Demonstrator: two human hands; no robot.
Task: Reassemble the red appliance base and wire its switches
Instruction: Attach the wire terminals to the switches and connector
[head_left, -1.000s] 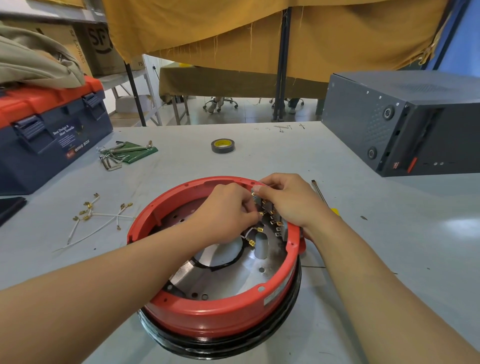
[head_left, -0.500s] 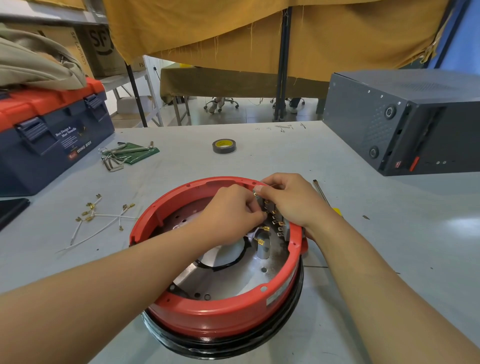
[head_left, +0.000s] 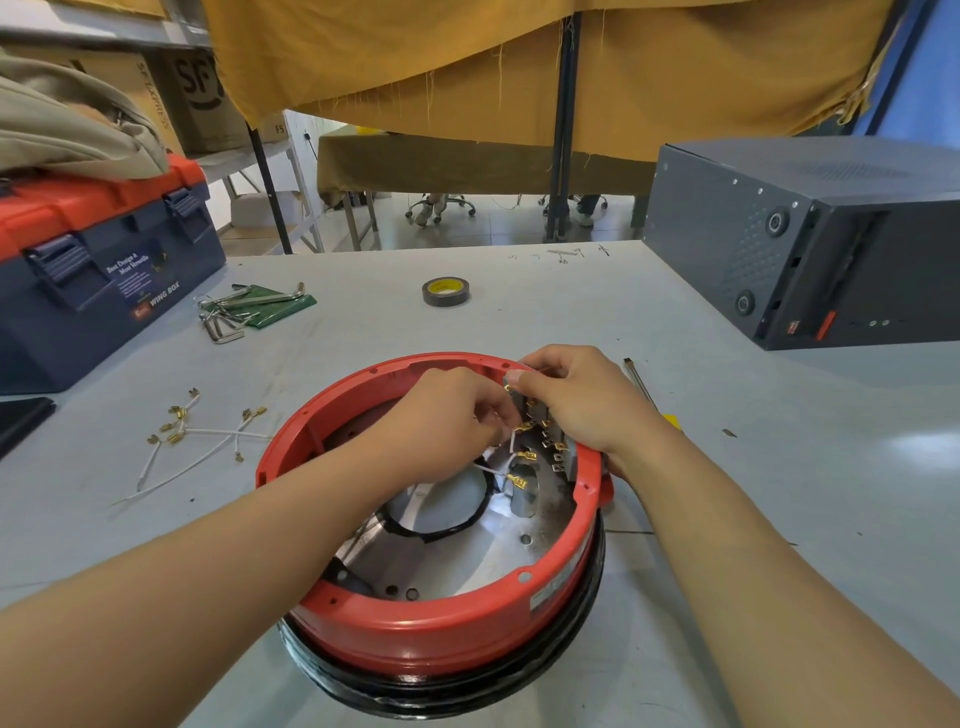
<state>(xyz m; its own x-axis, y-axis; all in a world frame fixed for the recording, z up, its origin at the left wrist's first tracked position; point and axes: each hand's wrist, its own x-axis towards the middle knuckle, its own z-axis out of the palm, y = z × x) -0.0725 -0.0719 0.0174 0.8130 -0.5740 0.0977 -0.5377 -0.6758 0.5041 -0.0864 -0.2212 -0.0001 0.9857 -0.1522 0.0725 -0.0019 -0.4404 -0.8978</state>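
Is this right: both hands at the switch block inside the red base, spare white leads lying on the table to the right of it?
One error. The head view shows the spare white leads on the table left of the red base, not right. Both hands are at the switch block.

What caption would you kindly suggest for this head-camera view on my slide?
Both hands fit white brass-tipped wires onto switches inside the round red appliance base.

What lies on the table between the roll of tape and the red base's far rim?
Nothing: the head view shows bare grey table from the tape roll down to the red base.
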